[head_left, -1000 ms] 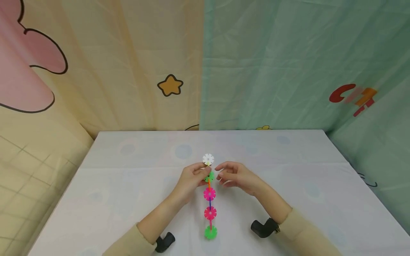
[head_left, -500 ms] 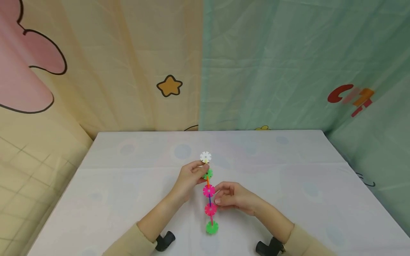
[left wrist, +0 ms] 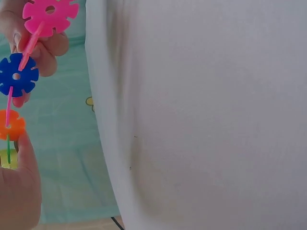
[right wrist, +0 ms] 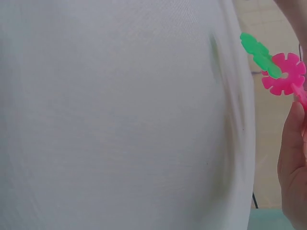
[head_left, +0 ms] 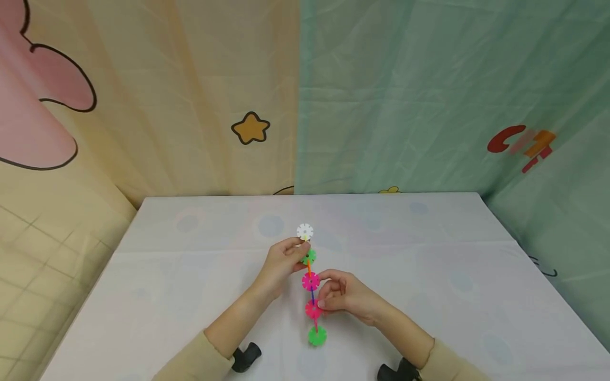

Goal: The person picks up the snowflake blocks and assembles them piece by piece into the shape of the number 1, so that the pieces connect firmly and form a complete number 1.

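Note:
A chain of interlocked notched plastic snowflake discs hangs over the table between both hands. At its top is a white disc [head_left: 305, 231], then a green disc [head_left: 311, 257], pink discs and a green end disc [head_left: 317, 336]; edge-on discs link them. My left hand [head_left: 278, 267] pinches the chain near the upper green disc. Lower down, my right hand [head_left: 350, 297] pinches it at the lower pink disc [head_left: 313, 309]. The left wrist view shows a blue disc [left wrist: 18, 75] and an orange disc [left wrist: 12, 125] face-on. Fingers partly hide the grip points.
A white cloth covers the table [head_left: 190, 296], its far edge near a printed curtain [head_left: 381, 106]. Black wrist mounts, one by the left sleeve [head_left: 246, 358] and one by the right sleeve [head_left: 397, 370], stick out under the forearms.
The right hand has moved from beside the upper green disc down to the lower pink disc and now pinches it. The chain has risen slightly in the left hand's grip.

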The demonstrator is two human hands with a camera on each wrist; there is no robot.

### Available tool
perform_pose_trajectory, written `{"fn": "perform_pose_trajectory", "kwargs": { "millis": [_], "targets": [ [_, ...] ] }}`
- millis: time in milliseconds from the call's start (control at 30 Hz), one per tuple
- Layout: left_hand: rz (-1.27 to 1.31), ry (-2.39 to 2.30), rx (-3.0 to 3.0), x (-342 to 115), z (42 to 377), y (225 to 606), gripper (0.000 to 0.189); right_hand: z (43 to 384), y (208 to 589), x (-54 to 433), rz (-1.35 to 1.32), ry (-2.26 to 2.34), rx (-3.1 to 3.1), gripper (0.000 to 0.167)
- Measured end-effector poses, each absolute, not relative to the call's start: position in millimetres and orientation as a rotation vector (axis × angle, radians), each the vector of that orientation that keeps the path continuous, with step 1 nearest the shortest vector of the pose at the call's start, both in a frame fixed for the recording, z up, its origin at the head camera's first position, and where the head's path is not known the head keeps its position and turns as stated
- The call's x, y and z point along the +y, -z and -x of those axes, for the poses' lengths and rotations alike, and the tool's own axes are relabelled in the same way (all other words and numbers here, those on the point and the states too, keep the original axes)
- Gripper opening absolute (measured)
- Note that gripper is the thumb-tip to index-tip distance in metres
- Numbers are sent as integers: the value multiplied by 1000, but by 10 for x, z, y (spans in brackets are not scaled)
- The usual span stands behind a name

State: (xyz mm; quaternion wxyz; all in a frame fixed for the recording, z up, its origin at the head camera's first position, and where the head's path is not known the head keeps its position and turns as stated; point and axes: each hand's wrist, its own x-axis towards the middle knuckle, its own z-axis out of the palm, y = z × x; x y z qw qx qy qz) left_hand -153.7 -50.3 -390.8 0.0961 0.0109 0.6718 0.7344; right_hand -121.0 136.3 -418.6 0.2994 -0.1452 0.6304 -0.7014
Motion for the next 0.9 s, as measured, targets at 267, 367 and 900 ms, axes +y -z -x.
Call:
{"fn": "perform_pose_trajectory", "kwargs": {
  "millis": [267,367,900],
  "targets": [
    [-16,-2105,1923,-516,1664,3935,39,1249,4194,1388,351,1875,1662,46],
    [-7,-2103,1893,-506,1734,3931,38,1276,4204,1403,334,1893,1641,46],
    [88,-2146,1714,-498,2121,4038,45,1529,4254,1422,186,1926,1646,52]
  ]
}}
